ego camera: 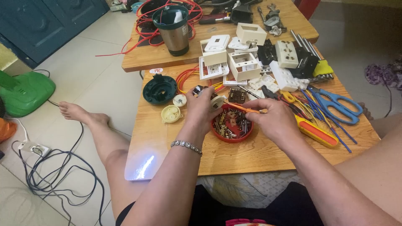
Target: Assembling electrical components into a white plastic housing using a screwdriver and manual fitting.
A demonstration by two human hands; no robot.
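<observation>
Hands meet over the middle of a low wooden table [167, 142]. The left hand [200, 109], with a beaded metal bracelet [186, 146] on its wrist, curls its fingers around a small round metal-and-white part [211, 98], thumb and fingertips closed on it just above the far edge of a red round plastic dish [231, 125] filled with small brass and steel screws and contacts. The right hand [272, 121] pinches a slim orange-handled screwdriver [243, 109] between thumb and forefinger, the other fingers folded in; the tool lies nearly level, its tip pointing left toward the part in the left hand.

Left of the dish lie a dark green round plastic housing [159, 89], a small white disc [179, 100] and a cream gear-like plastic wheel [171, 113]. Right of the right hand rest a thick yellow-and-orange screwdriver [316, 132], blue-handled scissors [337, 105] and a spread of blue and red wires [312, 109]. Farther back sit several white and cream plastic switch boxes and socket plates [243, 62], and on a second wooden table beyond stand a steel blender cup with a green top [173, 29] and a coil of red wire [144, 21]. On the tiled floor at the left are a green plastic base [23, 92] and a tangle of grey cable [54, 171].
</observation>
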